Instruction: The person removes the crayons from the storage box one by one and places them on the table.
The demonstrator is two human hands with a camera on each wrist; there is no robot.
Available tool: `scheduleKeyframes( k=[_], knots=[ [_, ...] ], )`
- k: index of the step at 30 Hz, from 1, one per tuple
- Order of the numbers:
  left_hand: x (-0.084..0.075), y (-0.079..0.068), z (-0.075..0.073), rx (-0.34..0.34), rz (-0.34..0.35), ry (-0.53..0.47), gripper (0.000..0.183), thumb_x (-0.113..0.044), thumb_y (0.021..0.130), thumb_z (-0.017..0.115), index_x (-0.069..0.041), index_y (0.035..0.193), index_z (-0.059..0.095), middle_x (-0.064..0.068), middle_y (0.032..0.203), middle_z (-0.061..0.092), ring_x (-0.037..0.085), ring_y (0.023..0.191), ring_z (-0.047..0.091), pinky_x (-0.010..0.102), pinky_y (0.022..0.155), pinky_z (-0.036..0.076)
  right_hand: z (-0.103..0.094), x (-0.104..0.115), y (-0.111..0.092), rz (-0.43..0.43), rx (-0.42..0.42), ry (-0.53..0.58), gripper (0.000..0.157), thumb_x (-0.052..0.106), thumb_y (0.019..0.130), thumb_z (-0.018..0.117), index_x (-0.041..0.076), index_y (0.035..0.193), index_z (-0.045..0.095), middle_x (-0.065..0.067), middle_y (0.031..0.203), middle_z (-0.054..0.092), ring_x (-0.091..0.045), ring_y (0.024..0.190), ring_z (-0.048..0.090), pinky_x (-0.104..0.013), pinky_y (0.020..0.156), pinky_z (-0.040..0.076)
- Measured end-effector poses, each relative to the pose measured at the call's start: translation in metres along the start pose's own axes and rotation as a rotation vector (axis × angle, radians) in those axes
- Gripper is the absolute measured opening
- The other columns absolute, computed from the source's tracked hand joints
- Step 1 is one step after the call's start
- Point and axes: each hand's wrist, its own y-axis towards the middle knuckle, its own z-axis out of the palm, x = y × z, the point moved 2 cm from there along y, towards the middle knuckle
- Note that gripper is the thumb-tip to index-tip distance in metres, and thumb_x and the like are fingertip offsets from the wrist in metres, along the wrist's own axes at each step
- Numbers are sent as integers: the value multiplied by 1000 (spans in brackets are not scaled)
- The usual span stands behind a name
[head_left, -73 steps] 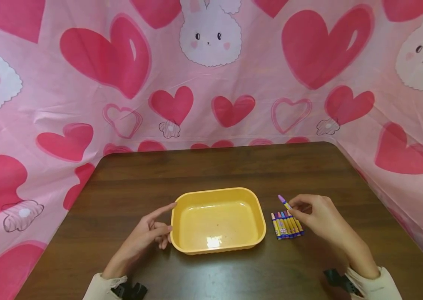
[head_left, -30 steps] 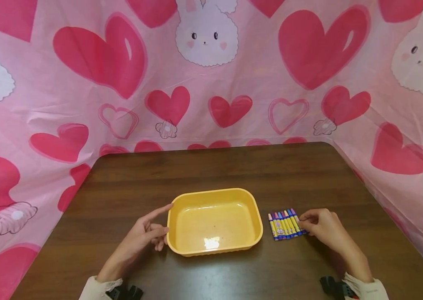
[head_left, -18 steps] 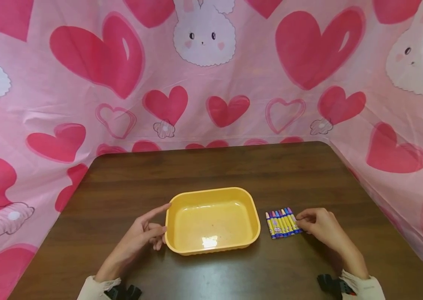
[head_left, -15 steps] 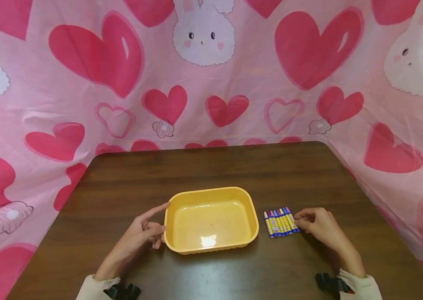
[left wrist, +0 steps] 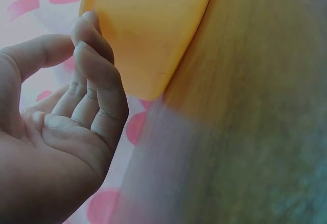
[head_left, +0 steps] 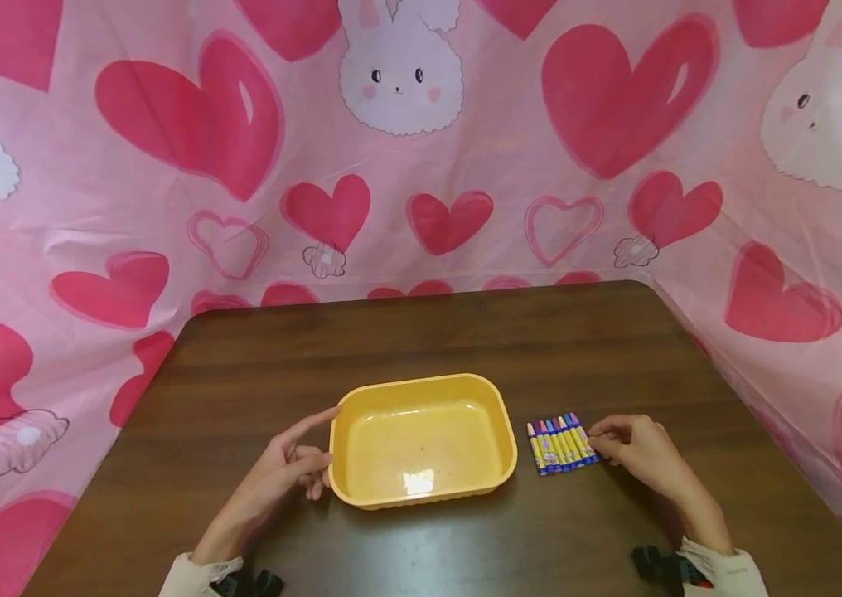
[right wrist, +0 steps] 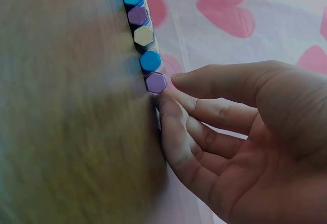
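A yellow rectangular plastic tray lies in the middle of the table in the head view. My left hand is at its left side, index finger and thumb touching the rim, the other fingers bent underneath. To the right of the tray, several yellow-wrapped crayons lie side by side in a flat row. My right hand is at the row's right end, pinching the outermost crayon between thumb and fingers. In the right wrist view that purple crayon shows its hexagonal end beside the thumb tip.
The dark wooden table carries the tray and crayons. A pink cloth with hearts and rabbits hangs behind it and at both sides. A narrow strip of table separates tray and crayons.
My right hand held a purple-tipped crayon raised over the row 2.4 s ago. That crayon now lies at the row's right end, the hand lower beside it. The left hand stays at the tray.
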Motion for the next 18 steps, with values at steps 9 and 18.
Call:
scheduleKeyframes(
  k=[9, 18],
  knots=[
    [-1, 6, 1, 16, 26, 3, 61, -5, 99, 58, -5, 154, 32, 37, 75, 56, 19, 54, 58, 27, 53, 52, -4, -1, 2, -27, 7, -30, 13, 17, 94, 70, 5, 99, 73, -1, 80, 70, -11, 67, 63, -26, 59, 53],
    [-10, -2, -11, -102, 34, 133, 55, -12, 102, 55, -13, 153, 37, 36, 82, 60, 27, 59, 62, 34, 50, 54, -10, 9, -8, -136, -301, -141, 44, 25, 92, 72, -1, 125, 60, -5, 84, 60, -13, 70, 54, -26, 60, 43]
  ],
)
